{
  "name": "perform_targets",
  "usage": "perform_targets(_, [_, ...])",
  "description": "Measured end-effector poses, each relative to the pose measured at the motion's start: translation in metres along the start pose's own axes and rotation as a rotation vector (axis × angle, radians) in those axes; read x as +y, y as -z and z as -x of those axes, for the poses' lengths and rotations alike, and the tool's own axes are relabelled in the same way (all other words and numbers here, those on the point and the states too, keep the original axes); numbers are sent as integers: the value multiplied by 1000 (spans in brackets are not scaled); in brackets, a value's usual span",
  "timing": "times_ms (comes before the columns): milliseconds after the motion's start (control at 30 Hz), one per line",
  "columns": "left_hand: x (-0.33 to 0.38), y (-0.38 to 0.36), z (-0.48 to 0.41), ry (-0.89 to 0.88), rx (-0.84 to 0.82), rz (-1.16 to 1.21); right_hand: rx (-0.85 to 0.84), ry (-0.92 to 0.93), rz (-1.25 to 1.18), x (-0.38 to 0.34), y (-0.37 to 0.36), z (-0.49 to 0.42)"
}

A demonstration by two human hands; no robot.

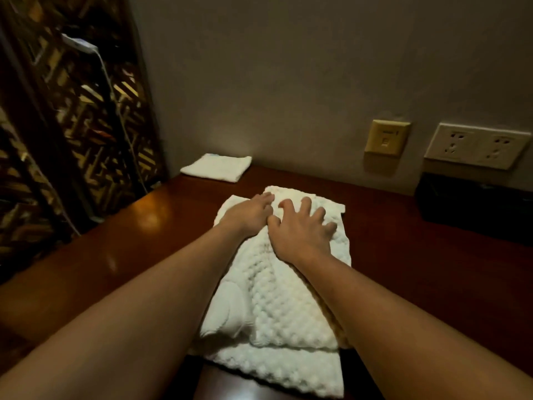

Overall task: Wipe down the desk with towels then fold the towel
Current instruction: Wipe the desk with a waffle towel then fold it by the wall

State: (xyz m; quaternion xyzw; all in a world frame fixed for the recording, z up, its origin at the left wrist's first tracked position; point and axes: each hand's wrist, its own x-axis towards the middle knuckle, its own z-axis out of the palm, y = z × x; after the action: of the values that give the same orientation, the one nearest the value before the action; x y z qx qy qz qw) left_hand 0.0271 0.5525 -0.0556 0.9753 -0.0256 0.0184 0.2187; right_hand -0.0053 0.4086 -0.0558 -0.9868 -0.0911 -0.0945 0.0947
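Observation:
A thick white towel (pixel 277 307) with a bumpy weave lies folded lengthwise down the middle of the dark wooden desk (pixel 418 269). Its near end hangs over the desk's front edge. My left hand (pixel 249 213) rests flat on the towel's far left part, fingers pointing at the wall. My right hand (pixel 302 229) presses on the far end beside it, fingers spread, thumb touching the left hand. A smaller white towel (pixel 216 167) lies folded square at the desk's back left corner by the wall.
A black box (pixel 476 206) stands at the back right against the wall. Above it are a white double socket (pixel 473 145) and a yellowish wall plate (pixel 386 138). A patterned curtain (pixel 72 125) with a white cable hangs left of the desk.

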Motion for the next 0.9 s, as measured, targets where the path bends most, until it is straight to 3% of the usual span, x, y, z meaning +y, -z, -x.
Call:
perform_targets(500, [2,1,183,20,-15,-48,-25,34,-7,-41,32,177])
perform_targets(900, [-16,15,203,74,26,-51,-52,113,-32,-63,34,180])
